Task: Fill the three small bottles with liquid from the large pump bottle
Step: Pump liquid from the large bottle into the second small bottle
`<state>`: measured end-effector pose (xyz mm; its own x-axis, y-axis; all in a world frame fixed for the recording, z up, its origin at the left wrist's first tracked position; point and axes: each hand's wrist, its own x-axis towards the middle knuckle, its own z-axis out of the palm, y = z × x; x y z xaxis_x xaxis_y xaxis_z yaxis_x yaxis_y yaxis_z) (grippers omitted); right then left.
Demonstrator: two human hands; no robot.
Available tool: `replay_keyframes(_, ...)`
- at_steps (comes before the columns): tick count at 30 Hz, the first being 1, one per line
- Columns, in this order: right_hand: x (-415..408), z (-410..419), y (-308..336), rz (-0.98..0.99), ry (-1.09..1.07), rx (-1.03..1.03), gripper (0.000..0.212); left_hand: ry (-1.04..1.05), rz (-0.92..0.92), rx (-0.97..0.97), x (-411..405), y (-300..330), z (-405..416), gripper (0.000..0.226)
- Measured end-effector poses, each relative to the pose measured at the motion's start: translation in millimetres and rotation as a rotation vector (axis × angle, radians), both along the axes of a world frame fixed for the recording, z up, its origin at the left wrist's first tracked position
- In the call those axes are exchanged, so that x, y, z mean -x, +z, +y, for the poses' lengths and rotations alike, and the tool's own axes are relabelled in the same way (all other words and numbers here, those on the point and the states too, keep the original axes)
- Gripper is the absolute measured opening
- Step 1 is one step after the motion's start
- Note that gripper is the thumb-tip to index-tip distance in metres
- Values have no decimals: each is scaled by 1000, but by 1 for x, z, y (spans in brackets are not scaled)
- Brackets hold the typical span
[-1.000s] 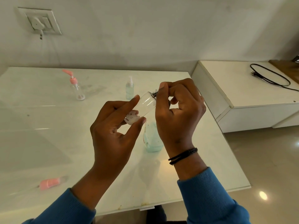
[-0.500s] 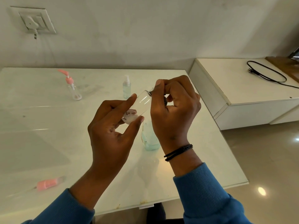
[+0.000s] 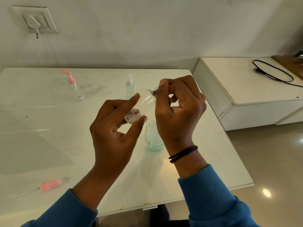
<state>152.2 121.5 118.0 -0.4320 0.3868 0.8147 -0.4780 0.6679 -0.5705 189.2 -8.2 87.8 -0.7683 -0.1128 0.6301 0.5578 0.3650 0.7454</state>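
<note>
My left hand [image 3: 113, 133] holds a small clear bottle [image 3: 144, 102] tilted in the air, thumb and fingers around its lower end. My right hand [image 3: 178, 108] pinches the dark cap at the bottle's neck. Below my right hand a larger bottle of blue-green liquid [image 3: 154, 138] stands on the white table [image 3: 49, 145], its top hidden by my hands. A small clear bottle with a pink pump [image 3: 74, 86] stands at the back left. At the back middle is a small spray bottle with bluish liquid [image 3: 129, 86].
A pink-capped piece [image 3: 52, 184] lies on the table near the front left. A white low cabinet [image 3: 246, 89] with a black cable [image 3: 273, 72] stands to the right. A wall socket [image 3: 35, 20] is at the upper left.
Both hands with the clear bottle stay together; the view has shifted slightly. The grip on bottle and cap looks the same.
</note>
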Motion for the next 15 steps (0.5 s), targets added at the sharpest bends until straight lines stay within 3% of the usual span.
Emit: replay_keyframes(15,2,1,-1,15,45,13,28,-12,-10,-17,0,-1,-1,46)
